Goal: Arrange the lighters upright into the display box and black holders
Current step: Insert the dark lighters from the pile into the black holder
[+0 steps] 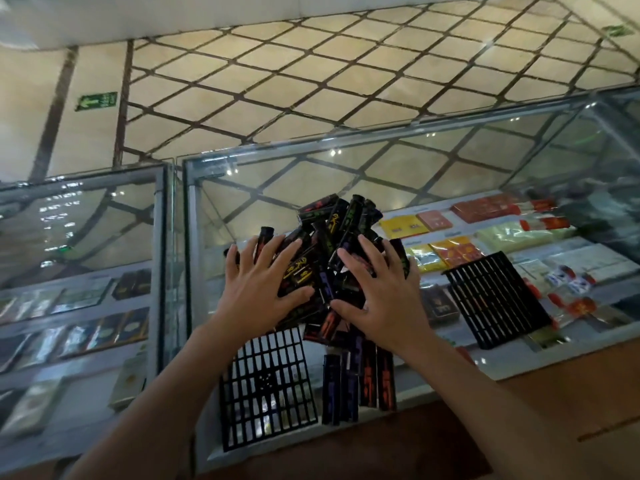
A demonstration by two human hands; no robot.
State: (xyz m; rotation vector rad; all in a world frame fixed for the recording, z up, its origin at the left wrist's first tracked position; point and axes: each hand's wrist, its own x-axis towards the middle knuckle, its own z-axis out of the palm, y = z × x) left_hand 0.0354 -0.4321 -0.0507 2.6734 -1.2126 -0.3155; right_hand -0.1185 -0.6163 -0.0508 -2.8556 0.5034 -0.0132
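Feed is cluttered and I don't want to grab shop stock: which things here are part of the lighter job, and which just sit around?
Job:
lighter pile, under both hands
near holder
right holder
lighter row by the near holder

Not job:
yellow packs, inside the case
red packs, inside the case
glass counter

You have the lighter pile point(329, 251) mid-counter point(485, 174), one holder point(266, 386) at its near edge, another point(498, 299) right.
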